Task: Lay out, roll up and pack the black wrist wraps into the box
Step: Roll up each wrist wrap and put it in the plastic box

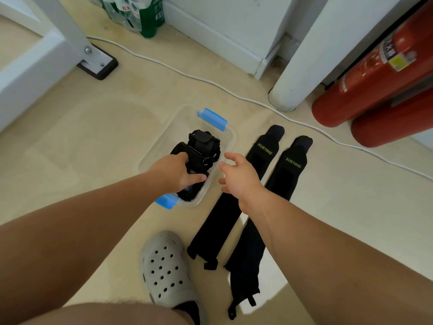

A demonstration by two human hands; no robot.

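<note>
A clear plastic box [230,137] with blue latches sits on the floor and holds rolled black wrist wraps. My left hand [174,171] reaches into the box and grips one rolled wrap [191,187] near its front end. Behind it lies another rolled wrap [205,143]. My right hand [239,177] hovers just right of the box with fingers spread, holding nothing. Two black wraps lie flat side by side right of the box: the left flat wrap [262,148] and the right flat wrap [293,163], both marked XUEYING.
My foot in a grey clog [166,270] stands in front of the box. A white cable [210,82] runs across the floor behind it. Two red fire extinguishers [375,73] lie at the right, a white table leg [70,36] and green bottles [140,12] at the back.
</note>
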